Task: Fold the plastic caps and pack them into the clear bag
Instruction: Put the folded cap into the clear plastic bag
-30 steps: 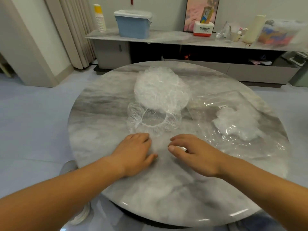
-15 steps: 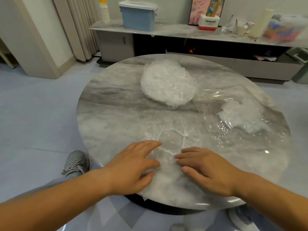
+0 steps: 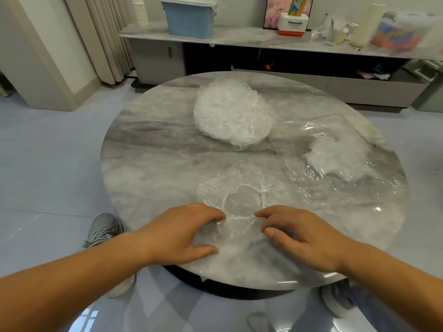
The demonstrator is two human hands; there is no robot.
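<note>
Single plastic cap (image 3: 239, 188) lying flat, opening upward, at lower centre of the frame on a round marble table (image 3: 148, 152); folding appears about to begin. Left hand (image 3: 182, 232): fingers bent and close together, tips pressing the cap's near rim, thumb held apart, no pinch visible; right hand (image 3: 304, 236): fingers loosely spread, tips resting on the same rim. The next move likely calls for lifting the near edge and doubling it over without stretching the elastic. Stack of unfolded caps (image 3: 232, 113) at upper centre; clear bag (image 3: 335, 200), some caps inside, at right. Behind: low sideboard (image 3: 239, 43), blue storage box (image 3: 190, 19), curtain (image 3: 103, 37); grey tiled floor.
</note>
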